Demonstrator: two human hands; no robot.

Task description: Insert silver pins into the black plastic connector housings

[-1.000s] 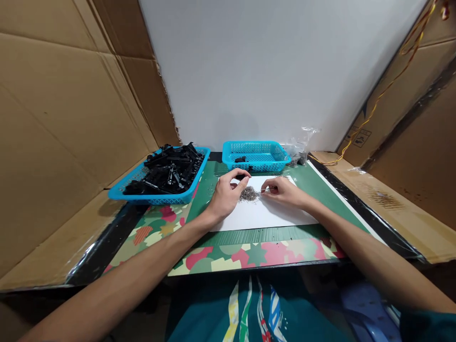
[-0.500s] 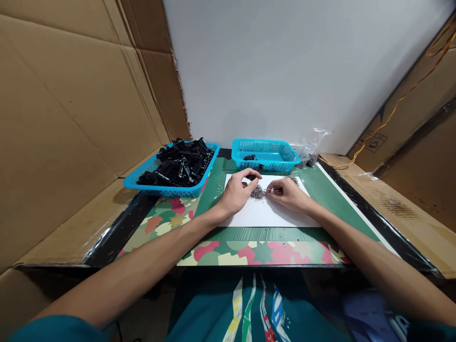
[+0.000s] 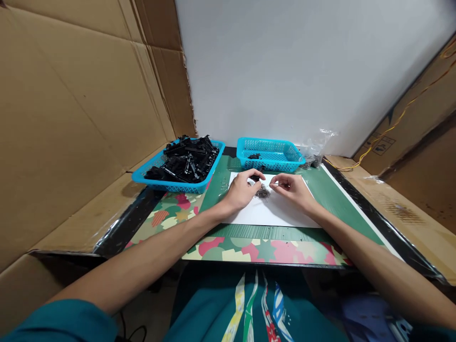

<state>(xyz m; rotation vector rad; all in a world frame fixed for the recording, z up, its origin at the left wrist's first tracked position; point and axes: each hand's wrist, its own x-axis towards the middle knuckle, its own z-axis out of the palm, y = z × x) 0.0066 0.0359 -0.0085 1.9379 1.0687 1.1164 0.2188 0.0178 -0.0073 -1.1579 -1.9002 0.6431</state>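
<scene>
My left hand [image 3: 241, 191] is closed around a small black plastic part [image 3: 255, 178], mostly hidden by the fingers. Thumb and forefinger of my right hand [image 3: 292, 189] are pinched on a thin metal pin [image 3: 274, 184], held just to the right of the black part. Below and between the two hands lies a pile of small metal pins [image 3: 262, 191]. The pile rests on a white sheet of paper [image 3: 263, 216], over which both hands hover or rest; I cannot tell which.
A blue basket [image 3: 171, 186] heaped with black plastic parts [image 3: 188, 159] stands at the left. Behind the hands, another blue basket [image 3: 272, 166] holds a few black pieces [image 3: 254, 156]. A clear plastic bag [image 3: 315, 154] sits beside it. Cardboard walls [image 3: 89, 95] flank the table.
My right hand has lifted slightly up from the pin pile, with the pin in its fingertips. My left hand keeps its hold on the black part. The whole view has shifted a little.
</scene>
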